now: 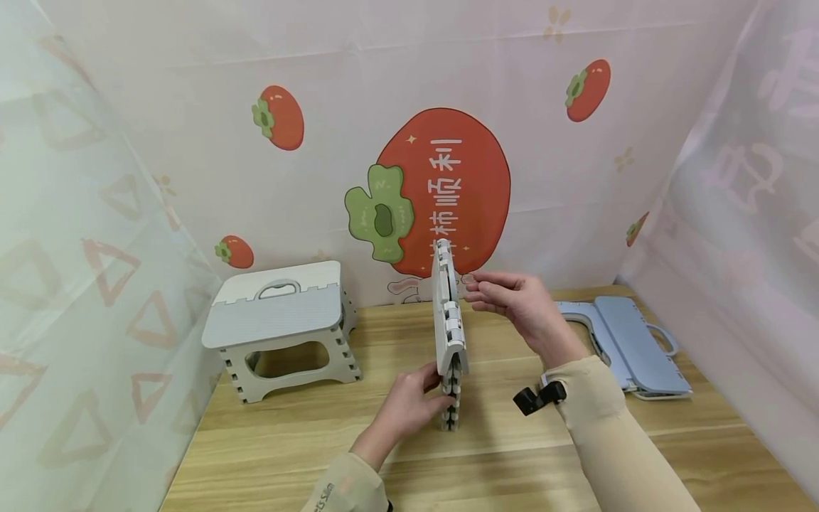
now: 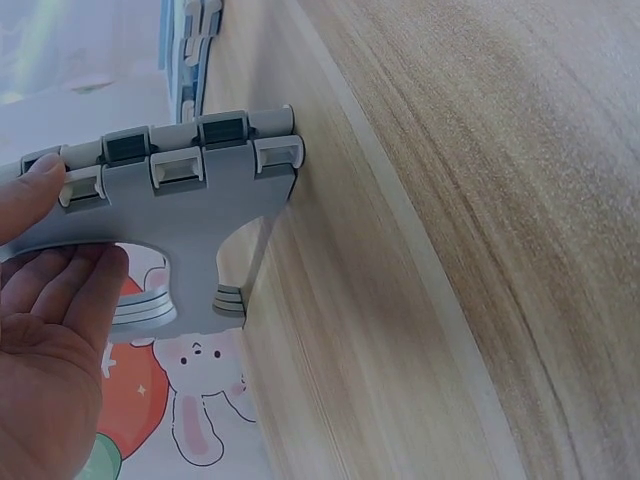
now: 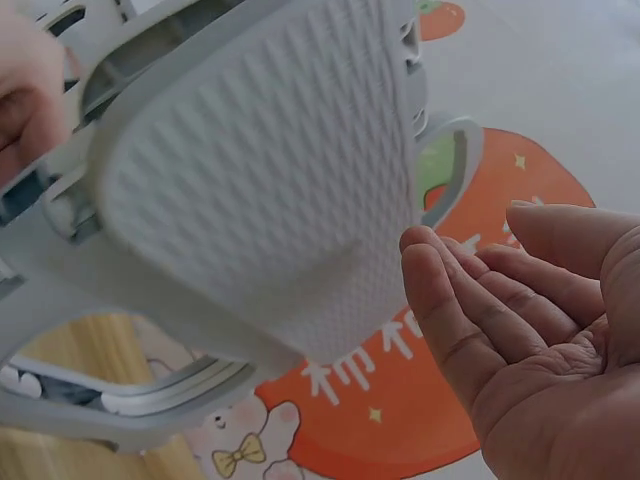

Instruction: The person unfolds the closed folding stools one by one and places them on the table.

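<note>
A partly folded grey-white folding stool stands on edge in the middle of the table, seen edge-on from the head. My left hand grips its folded leg section low down. In the left wrist view, the thumb lies on the hinged edge of the leg panel and the fingers reach into its cutout. My right hand is beside the stool's upper right side, fingers extended and holding nothing. The right wrist view has its palm turned up near the textured seat panel and the carrying handle.
An opened folding stool with a grey and white top stands at the left on the wooden table. Folded blue-grey stools lie flat at the right, behind the right forearm. A printed cloth hangs behind and along both sides.
</note>
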A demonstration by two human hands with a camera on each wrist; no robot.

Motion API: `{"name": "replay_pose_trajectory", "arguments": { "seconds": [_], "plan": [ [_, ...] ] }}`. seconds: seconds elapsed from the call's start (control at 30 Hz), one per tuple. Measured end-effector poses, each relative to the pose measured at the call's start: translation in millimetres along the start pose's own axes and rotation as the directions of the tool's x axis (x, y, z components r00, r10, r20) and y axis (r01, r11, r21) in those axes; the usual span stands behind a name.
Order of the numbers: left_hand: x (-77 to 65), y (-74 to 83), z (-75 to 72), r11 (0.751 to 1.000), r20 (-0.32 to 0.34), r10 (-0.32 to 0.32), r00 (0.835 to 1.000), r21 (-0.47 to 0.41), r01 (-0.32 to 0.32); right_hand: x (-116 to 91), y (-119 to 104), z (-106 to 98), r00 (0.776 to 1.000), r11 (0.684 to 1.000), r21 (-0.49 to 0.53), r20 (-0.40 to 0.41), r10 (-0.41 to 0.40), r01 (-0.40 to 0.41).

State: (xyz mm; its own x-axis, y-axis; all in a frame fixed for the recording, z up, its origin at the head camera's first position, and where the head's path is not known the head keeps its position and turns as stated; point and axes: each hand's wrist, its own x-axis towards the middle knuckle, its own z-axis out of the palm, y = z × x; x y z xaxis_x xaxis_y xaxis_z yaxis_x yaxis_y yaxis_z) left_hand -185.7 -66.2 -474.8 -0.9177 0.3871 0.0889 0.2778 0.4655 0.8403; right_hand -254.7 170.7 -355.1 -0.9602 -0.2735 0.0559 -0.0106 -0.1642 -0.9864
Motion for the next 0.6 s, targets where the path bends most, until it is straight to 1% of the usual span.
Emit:
{"name": "replay_pose_trajectory", "arguments": {
  "seconds": [0.2,0.33,0.47,0.6],
  "plan": [
    [-0.2,-0.6,-0.1,1.0,-0.005,-0.008,1.0,0.004,0.008,-5,19,-6,0.999,0.997,-0.054,-0.021,0.046,-0.047],
    [-0.2,-0.3,0.1,1.0,-0.009,-0.01,1.0,0.022,0.011,-9,30,-8,0.997,0.995,-0.075,-0.018,0.069,-0.07],
    [0.2,-0.3,0.1,0.999,-0.011,-0.011,1.0,0.031,0.012,-15,41,-10,0.994,0.99,-0.091,0.002,0.108,-0.108],
    [0.1,-0.5,-0.2,0.999,-0.009,-0.004,1.0,0.032,0.004,-20,51,-10,0.991,0.987,-0.105,0.035,0.13,-0.125]
  ]
}}
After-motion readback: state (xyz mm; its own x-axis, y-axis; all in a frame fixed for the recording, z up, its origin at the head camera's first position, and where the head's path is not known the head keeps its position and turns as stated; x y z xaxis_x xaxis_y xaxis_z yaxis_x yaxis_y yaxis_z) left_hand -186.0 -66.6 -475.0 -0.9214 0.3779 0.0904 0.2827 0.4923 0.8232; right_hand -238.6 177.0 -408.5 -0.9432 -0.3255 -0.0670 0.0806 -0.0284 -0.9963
